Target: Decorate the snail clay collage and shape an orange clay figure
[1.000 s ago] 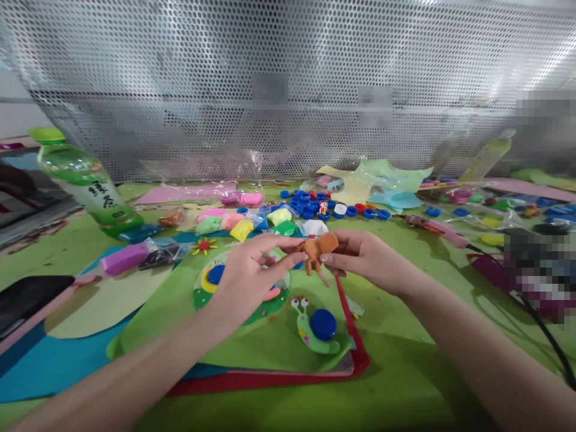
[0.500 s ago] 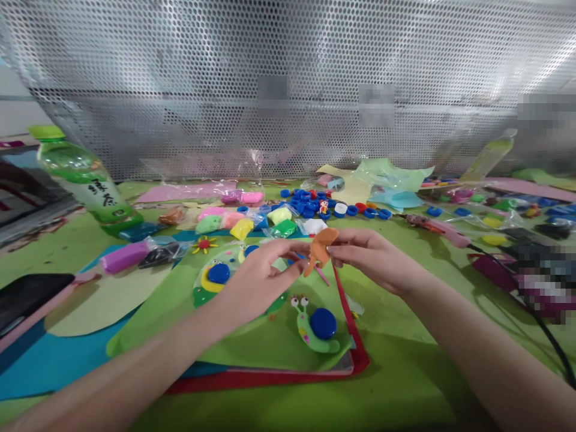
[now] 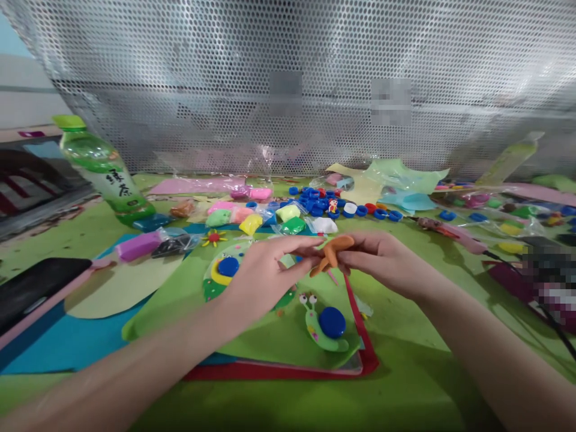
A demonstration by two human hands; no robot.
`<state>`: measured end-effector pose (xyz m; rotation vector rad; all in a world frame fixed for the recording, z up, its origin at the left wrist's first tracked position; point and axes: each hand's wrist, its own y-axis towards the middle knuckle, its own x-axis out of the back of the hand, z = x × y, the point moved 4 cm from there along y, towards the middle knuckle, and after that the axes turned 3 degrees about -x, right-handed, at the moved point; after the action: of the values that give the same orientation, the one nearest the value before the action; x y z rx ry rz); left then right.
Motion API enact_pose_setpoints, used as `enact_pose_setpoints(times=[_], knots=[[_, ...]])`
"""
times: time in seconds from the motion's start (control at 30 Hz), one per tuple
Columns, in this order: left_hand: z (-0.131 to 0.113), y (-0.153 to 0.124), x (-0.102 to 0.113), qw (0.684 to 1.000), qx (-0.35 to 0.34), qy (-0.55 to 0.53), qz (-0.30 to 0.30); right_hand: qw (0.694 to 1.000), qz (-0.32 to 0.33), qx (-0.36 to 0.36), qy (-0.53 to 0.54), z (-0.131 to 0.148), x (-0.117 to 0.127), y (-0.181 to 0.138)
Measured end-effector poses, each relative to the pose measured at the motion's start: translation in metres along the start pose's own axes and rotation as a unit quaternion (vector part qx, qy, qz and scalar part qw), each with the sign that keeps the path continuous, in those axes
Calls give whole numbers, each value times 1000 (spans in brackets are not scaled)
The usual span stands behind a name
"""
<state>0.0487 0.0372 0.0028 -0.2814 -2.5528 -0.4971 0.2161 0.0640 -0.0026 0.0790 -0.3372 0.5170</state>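
Both hands meet above the table's middle on a small orange clay shape [image 3: 332, 252]. My left hand [image 3: 265, 273] pinches its left end between thumb and fingertips. My right hand [image 3: 382, 261] grips its right side with the fingers curled. Below them lies a green felt sheet [image 3: 189, 300] on a red-edged board [image 3: 360, 360]. A green clay snail with a blue cap shell [image 3: 327, 327] rests on the sheet. To the left of the snail lies a round green piece with a yellow crescent and blue cap [image 3: 222, 273].
A green tea bottle [image 3: 105, 171] stands at the back left. Bagged clay lumps in several colours [image 3: 265, 219] and blue bottle caps [image 3: 324, 201] lie behind the hands. A black phone [image 3: 36, 288] lies at the left, a glue gun [image 3: 445, 231] and cable at the right.
The orange clay shape has been turned between the fingertips, from upright to lying more level. The camera has shifted slightly, so everything sits a little further right.
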Motion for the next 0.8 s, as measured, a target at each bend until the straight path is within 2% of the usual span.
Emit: enact_pose_setpoints(times=[0.17,0.37,0.6,0.7,0.8], knots=[[1,-1,-1,999,-25,31,-2,999,13,-16,27,0,-3,1],[0,-2,-1,988,-111,100,-39,999,34,-17,35,0,-5,0],[-4,-3,-4,930,-268,246,-40,998,-1,-10,-55,0,-2,0],[-5,-2,-4,924,-272,267,-33,998,-4,-11,-69,1,-2,-1],[-4,1,-5,945,-219,245,-8,998,-3,-19,-53,1,-2,-1]])
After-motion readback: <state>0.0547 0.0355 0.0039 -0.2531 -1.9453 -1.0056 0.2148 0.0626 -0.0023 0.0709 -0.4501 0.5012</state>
